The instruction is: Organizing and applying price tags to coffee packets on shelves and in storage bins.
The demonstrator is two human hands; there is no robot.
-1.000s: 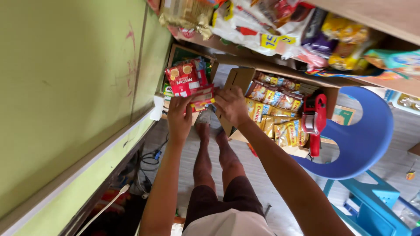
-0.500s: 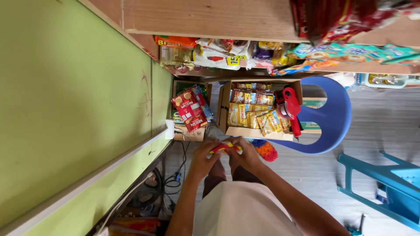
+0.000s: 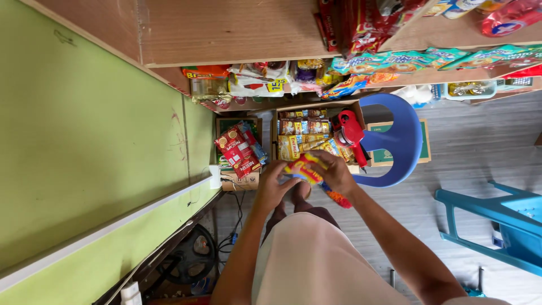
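Head view: a small red and yellow packet [image 3: 305,168] sits between both hands, held up in front of the person's body, above the floor. Left hand [image 3: 275,183] pinches its near edge with closed fingers; right hand [image 3: 334,172] wraps over its far side, its grip closed on the same packet.

Just beyond the hands, an open cardboard box [image 3: 280,130] rests on a blue chair [image 3: 403,141]; it is packed with rows of yellow and brown sachets [image 3: 302,138]. A red tape gun [image 3: 350,133] lies on the box's right edge. To the left stands a second box [image 3: 240,181], holding red snack bags [image 3: 237,149] that stick out of its top.

Past them, a wooden shelf [image 3: 237,34] carries mixed bright packets. A green wall [image 3: 84,141] runs along the left, and a teal chair [image 3: 497,220] stands well apart on the right.
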